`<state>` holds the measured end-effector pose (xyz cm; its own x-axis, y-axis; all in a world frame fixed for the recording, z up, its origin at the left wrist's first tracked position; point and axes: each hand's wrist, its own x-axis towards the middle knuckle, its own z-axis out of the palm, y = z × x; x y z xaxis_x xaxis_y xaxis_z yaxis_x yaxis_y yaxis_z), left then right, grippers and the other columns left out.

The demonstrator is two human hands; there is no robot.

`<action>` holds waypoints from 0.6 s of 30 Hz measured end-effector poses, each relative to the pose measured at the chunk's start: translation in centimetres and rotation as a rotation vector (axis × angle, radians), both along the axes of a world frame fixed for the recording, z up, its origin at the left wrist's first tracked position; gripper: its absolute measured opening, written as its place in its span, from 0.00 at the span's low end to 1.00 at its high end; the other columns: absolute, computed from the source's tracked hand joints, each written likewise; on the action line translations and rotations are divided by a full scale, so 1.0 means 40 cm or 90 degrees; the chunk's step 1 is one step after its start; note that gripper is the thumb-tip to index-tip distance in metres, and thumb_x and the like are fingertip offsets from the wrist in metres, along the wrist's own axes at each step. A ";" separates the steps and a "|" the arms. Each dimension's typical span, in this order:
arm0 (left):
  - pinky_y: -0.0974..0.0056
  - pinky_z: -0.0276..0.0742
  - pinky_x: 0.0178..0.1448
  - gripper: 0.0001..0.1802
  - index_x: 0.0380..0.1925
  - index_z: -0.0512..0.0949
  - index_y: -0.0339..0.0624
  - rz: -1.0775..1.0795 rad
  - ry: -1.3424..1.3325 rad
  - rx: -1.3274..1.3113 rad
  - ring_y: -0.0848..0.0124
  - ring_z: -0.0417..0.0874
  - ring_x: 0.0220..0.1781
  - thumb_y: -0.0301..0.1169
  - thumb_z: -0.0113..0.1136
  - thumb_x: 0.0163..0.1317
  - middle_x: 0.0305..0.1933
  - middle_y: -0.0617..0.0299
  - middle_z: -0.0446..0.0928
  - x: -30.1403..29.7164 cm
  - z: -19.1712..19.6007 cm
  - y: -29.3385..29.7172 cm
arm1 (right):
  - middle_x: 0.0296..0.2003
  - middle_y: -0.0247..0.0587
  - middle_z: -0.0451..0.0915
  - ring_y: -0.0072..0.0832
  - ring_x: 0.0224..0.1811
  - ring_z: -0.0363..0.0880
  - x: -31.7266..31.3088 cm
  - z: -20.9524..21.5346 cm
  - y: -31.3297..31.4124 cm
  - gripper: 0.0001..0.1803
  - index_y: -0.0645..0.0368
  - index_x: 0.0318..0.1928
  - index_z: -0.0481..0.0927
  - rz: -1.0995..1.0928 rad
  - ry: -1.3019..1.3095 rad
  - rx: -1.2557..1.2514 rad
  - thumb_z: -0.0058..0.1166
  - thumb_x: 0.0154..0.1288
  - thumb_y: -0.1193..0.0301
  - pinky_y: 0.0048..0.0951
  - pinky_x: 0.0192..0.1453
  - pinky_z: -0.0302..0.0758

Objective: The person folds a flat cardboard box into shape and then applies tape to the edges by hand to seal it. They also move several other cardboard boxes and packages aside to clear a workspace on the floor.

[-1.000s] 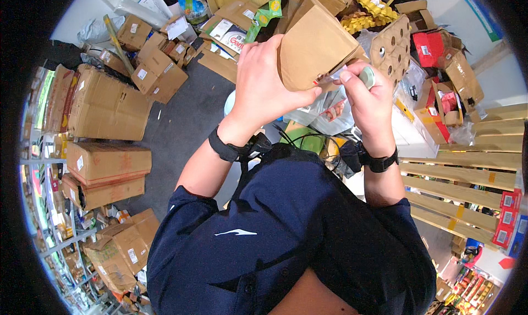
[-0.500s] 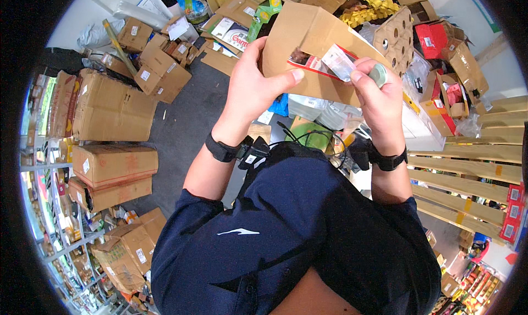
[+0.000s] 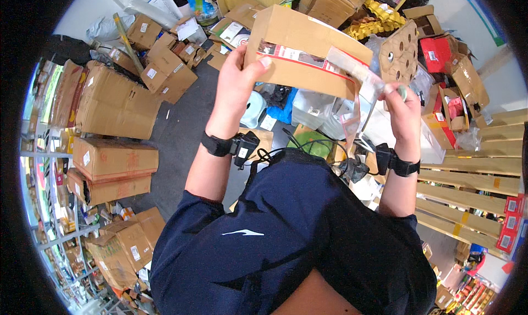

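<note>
My left hand (image 3: pixel 237 76) grips the left end of a brown cardboard box (image 3: pixel 308 37), its thumb pressed on the near side. A strip with red edges and printed patches (image 3: pixel 294 54) runs along the box. From the box's right end a clear strip, which looks like packing tape (image 3: pixel 369 78), stretches over to my right hand (image 3: pixel 401 109). The fingers of that hand are closed on the strip. A small pale green rounded object (image 3: pixel 403 93) also shows at those fingers; its kind is unclear. Another length of clear film (image 3: pixel 352 120) hangs below the box.
Clear plastic packs (image 3: pixel 313 107) and a white bin (image 3: pixel 432 142) lie beneath the box. Large cartons (image 3: pixel 113 103) stand at the left. Yellow packing material (image 3: pixel 382 15) and a holed cardboard piece (image 3: pixel 399 51) are beyond it. Wooden slats (image 3: pixel 467 180) line the right side.
My right hand has moved right and down, away from the box, drawing the clear strip out. The box has shifted slightly left with my left hand and turned to lie flatter.
</note>
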<state>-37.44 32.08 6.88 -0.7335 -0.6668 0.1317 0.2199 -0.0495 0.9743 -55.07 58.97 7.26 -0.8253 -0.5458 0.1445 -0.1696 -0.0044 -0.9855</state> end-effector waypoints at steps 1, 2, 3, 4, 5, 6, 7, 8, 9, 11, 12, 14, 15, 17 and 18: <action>0.67 0.70 0.59 0.35 0.56 0.69 0.29 0.035 -0.009 -0.043 0.69 0.78 0.52 0.37 0.68 0.51 0.51 0.52 0.77 -0.006 -0.008 0.001 | 0.28 0.32 0.77 0.19 0.32 0.74 0.004 0.000 -0.014 0.09 0.63 0.34 0.78 -0.102 -0.069 -0.052 0.54 0.67 0.69 0.19 0.36 0.69; 0.64 0.70 0.58 0.37 0.55 0.69 0.30 0.098 -0.043 -0.170 0.65 0.78 0.50 0.39 0.70 0.48 0.49 0.51 0.78 -0.003 -0.012 0.006 | 0.27 0.31 0.76 0.18 0.28 0.74 0.012 0.008 -0.026 0.12 0.62 0.38 0.79 -0.162 -0.136 -0.175 0.55 0.68 0.65 0.18 0.34 0.69; 0.61 0.70 0.58 0.39 0.54 0.69 0.31 0.159 -0.077 -0.293 0.62 0.79 0.49 0.41 0.72 0.44 0.47 0.50 0.78 -0.005 -0.005 0.015 | 0.27 0.31 0.76 0.18 0.28 0.74 0.005 -0.004 -0.022 0.12 0.62 0.38 0.79 -0.159 -0.134 -0.175 0.55 0.68 0.65 0.18 0.34 0.69; 0.55 0.65 0.59 0.43 0.53 0.70 0.34 0.254 -0.181 -0.525 0.58 0.77 0.48 0.46 0.74 0.37 0.45 0.51 0.76 -0.004 0.012 0.020 | 0.27 0.31 0.76 0.18 0.27 0.73 -0.001 -0.023 -0.011 0.12 0.63 0.38 0.79 -0.205 -0.069 -0.147 0.55 0.68 0.65 0.18 0.32 0.69; 0.55 0.65 0.59 0.43 0.53 0.70 0.34 0.258 -0.181 -0.525 0.58 0.77 0.48 0.46 0.74 0.37 0.45 0.51 0.76 -0.004 0.020 0.029 | 0.26 0.30 0.76 0.18 0.25 0.73 -0.003 -0.034 -0.001 0.12 0.63 0.39 0.79 -0.252 -0.004 -0.120 0.56 0.67 0.65 0.18 0.31 0.69; 0.55 0.61 0.60 0.45 0.54 0.69 0.36 0.332 -0.178 -0.655 0.58 0.76 0.49 0.47 0.74 0.36 0.45 0.52 0.76 -0.008 0.020 0.041 | 0.25 0.30 0.75 0.17 0.24 0.73 0.043 -0.009 -0.019 0.10 0.62 0.39 0.79 -0.235 0.010 -0.013 0.57 0.66 0.67 0.19 0.30 0.70; 0.54 0.57 0.60 0.46 0.54 0.69 0.37 0.410 -0.176 -0.786 0.58 0.74 0.49 0.48 0.74 0.34 0.45 0.53 0.75 -0.009 0.018 0.051 | 0.25 0.29 0.75 0.17 0.24 0.73 0.078 -0.009 -0.045 0.09 0.61 0.39 0.79 -0.152 0.042 0.055 0.58 0.66 0.67 0.20 0.29 0.71; 0.55 0.53 0.63 0.48 0.55 0.68 0.39 0.420 -0.172 -0.799 0.61 0.72 0.51 0.48 0.76 0.32 0.48 0.55 0.74 -0.013 0.008 0.058 | 0.25 0.29 0.76 0.17 0.24 0.73 0.128 0.000 -0.085 0.10 0.60 0.38 0.79 -0.089 -0.033 -0.015 0.59 0.65 0.66 0.20 0.30 0.72; 0.55 0.53 0.63 0.48 0.55 0.68 0.39 0.418 -0.174 -0.800 0.61 0.72 0.51 0.48 0.76 0.32 0.48 0.55 0.74 -0.013 0.005 0.061 | 0.27 0.31 0.77 0.17 0.24 0.74 0.155 0.008 -0.112 0.13 0.61 0.39 0.79 -0.008 -0.048 0.008 0.61 0.64 0.63 0.20 0.30 0.73; 0.54 0.54 0.63 0.50 0.56 0.68 0.40 0.413 -0.129 -0.850 0.61 0.72 0.50 0.46 0.78 0.29 0.48 0.58 0.74 -0.021 0.003 0.074 | 0.27 0.33 0.78 0.17 0.24 0.76 0.188 0.012 -0.174 0.18 0.63 0.38 0.80 0.041 -0.102 0.005 0.63 0.62 0.59 0.19 0.27 0.73; 0.54 0.54 0.63 0.50 0.56 0.68 0.40 0.406 -0.126 -0.849 0.61 0.72 0.50 0.46 0.78 0.29 0.48 0.58 0.74 -0.025 0.001 0.081 | 0.25 0.33 0.79 0.17 0.23 0.76 0.193 0.014 -0.199 0.18 0.63 0.35 0.80 0.044 -0.087 0.003 0.63 0.61 0.58 0.19 0.26 0.72; 0.54 0.54 0.63 0.51 0.56 0.67 0.40 0.395 -0.129 -0.883 0.63 0.72 0.51 0.43 0.79 0.26 0.48 0.61 0.74 -0.028 0.006 0.097 | 0.24 0.34 0.79 0.17 0.22 0.76 0.191 0.014 -0.233 0.19 0.64 0.33 0.80 0.045 -0.073 -0.002 0.64 0.61 0.57 0.19 0.25 0.72; 0.54 0.54 0.63 0.51 0.56 0.67 0.40 0.394 -0.128 -0.884 0.63 0.72 0.51 0.43 0.79 0.26 0.48 0.61 0.74 -0.031 0.003 0.101 | 0.23 0.34 0.79 0.17 0.21 0.76 0.188 0.008 -0.250 0.19 0.63 0.31 0.80 0.032 -0.093 0.002 0.64 0.60 0.57 0.19 0.25 0.72; 0.54 0.54 0.63 0.52 0.56 0.68 0.41 0.405 -0.115 -0.878 0.64 0.72 0.50 0.43 0.80 0.25 0.49 0.63 0.74 -0.037 -0.011 0.106 | 0.21 0.34 0.79 0.17 0.21 0.76 0.185 0.004 -0.259 0.20 0.63 0.30 0.80 0.020 -0.114 0.007 0.64 0.60 0.56 0.19 0.24 0.72; 0.54 0.54 0.63 0.52 0.56 0.68 0.41 0.408 -0.119 -0.876 0.64 0.72 0.50 0.43 0.80 0.25 0.49 0.63 0.74 -0.037 -0.018 0.104 | 0.23 0.33 0.78 0.17 0.22 0.76 0.185 0.002 -0.261 0.18 0.65 0.32 0.80 0.017 -0.096 0.048 0.63 0.62 0.59 0.20 0.25 0.74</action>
